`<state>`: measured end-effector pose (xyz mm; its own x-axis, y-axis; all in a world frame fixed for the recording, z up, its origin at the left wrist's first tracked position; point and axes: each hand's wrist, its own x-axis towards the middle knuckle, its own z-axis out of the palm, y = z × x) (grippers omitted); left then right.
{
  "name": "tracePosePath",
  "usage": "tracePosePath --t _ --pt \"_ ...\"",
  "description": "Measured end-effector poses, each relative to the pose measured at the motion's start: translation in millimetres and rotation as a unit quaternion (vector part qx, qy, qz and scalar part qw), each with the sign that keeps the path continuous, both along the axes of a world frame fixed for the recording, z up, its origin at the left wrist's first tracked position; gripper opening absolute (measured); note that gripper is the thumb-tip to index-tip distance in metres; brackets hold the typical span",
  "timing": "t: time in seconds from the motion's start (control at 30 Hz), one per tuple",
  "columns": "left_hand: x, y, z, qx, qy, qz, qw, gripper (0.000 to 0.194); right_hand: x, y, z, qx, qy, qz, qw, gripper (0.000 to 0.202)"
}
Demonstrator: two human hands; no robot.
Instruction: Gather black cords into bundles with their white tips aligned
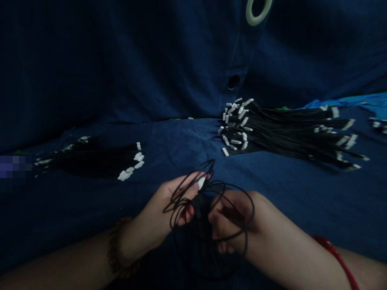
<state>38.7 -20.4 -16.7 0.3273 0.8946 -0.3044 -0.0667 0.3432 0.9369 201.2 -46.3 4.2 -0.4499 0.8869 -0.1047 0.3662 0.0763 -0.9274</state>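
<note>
My left hand point(184, 197) is closed on a black wire harness point(198, 207) whose thin wires loop out around both hands. A white connector point(201, 183) shows at the thumb of that hand. Just right of it, my right hand point(232, 219) is curled with its fingers pinched together among the same wires. Loops cross in front of its knuckles, and the bundle hangs down between the hands into shadow. Exactly which strands the right fingers grip is hard to see in the dim light.
A large pile of black wires with white connectors point(278, 133) lies at the back right. Another such bundle point(90, 159) rests at the left. Dark blue cloth point(181, 141) covers the surface and hangs behind it. A pale ring point(254, 18) hangs above, and bright blue material point(356, 100) lies far right.
</note>
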Motion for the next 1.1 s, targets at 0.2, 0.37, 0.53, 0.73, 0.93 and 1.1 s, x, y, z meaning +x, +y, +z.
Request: tracePosePath --t 0.2,0.37,0.53,0.73,0.93,1.1 --pt "2.9 -0.4 17.6 -0.037 0.04 0.005 0.999 0.034 26.2 23.9 18.4 -0.231 0.153 0.014 0.961 0.016" --pt "2.8 0.8 10.0 -0.063 0.009 0.038 0.997 0.036 53.0 47.0 28.6 -0.156 0.347 -0.096 0.92 0.024" --pt "1.0 2.8 2.7 -0.053 -0.023 0.03 0.998 0.034 59.3 60.1 30.3 -0.031 0.434 -0.213 0.875 0.027" --pt "1.9 4.2 1.5 -0.062 -0.018 0.036 0.997 0.035 41.3 38.4 29.1 -0.124 0.221 -0.093 0.963 0.016" --pt "1.5 5.2 0.9 -0.073 -0.036 0.053 0.995 0.036 19.7 5.3 29.0 -0.089 -0.054 -0.034 0.994 0.011" --pt "0.4 3.1 2.8 -0.079 -0.046 0.071 0.993 0.037 24.2 -5.6 26.3 -0.078 -0.118 -0.002 0.99 0.02"
